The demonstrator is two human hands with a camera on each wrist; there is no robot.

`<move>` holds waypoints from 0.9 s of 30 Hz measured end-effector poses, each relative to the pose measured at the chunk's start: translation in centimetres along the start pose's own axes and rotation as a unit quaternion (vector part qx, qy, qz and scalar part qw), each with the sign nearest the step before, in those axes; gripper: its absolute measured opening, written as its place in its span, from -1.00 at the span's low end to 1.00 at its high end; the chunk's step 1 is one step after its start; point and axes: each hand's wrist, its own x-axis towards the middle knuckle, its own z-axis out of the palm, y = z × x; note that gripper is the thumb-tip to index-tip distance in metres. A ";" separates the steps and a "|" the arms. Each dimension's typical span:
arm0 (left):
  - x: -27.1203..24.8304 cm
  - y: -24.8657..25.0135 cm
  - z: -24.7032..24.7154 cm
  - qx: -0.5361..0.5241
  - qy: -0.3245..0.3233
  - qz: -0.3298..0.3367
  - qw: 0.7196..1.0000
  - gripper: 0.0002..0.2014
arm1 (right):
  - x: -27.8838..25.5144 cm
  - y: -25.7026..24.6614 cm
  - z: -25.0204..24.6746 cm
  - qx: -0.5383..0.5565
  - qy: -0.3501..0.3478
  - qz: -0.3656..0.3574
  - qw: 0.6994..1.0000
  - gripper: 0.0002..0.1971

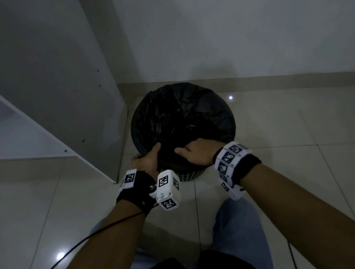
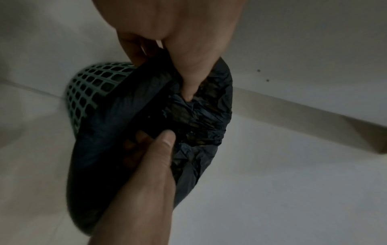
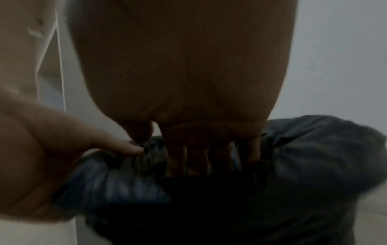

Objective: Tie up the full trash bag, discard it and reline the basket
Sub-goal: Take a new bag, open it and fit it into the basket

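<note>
A black trash bag [image 1: 181, 116] lines a round green lattice basket [image 1: 189, 175] standing on the tiled floor by the wall. Both hands are at the near rim. My left hand [image 1: 147, 154] grips the bag's edge at the near left, thumb inside and fingers outside. My right hand [image 1: 188, 148] holds the edge just right of it, fingers dipping into the bag. In the left wrist view the left hand's thumb [image 2: 188, 92] presses into the crumpled bag [image 2: 201, 119] above the basket's lattice [image 2: 90, 86]. The right wrist view shows the right hand's fingers [image 3: 196, 159] pushed down inside the bag [image 3: 314, 157].
A white cabinet [image 1: 57, 81] with an open shelf stands close on the basket's left. The white wall [image 1: 227, 30] and its skirting run right behind the basket. Tiled floor [image 1: 293, 144] lies to the right. A black cable [image 1: 74, 248] trails from my left wrist.
</note>
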 end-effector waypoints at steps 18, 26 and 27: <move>-0.9 -0.9 0.5 -0.165 -0.057 -0.028 0.984 -0.72 | -1.7 1.2 1.9 -0.177 -0.017 -0.073 0.981 -0.39; -2.9 -2.6 -0.1 -0.171 -0.070 -0.058 0.981 -0.78 | -2.4 1.5 3.0 -0.219 0.056 -0.069 0.972 -0.73; -3.6 -3.0 0.2 -0.157 -0.084 -0.067 0.982 -0.81 | -2.2 1.0 2.9 -0.205 0.054 -0.065 0.975 -0.77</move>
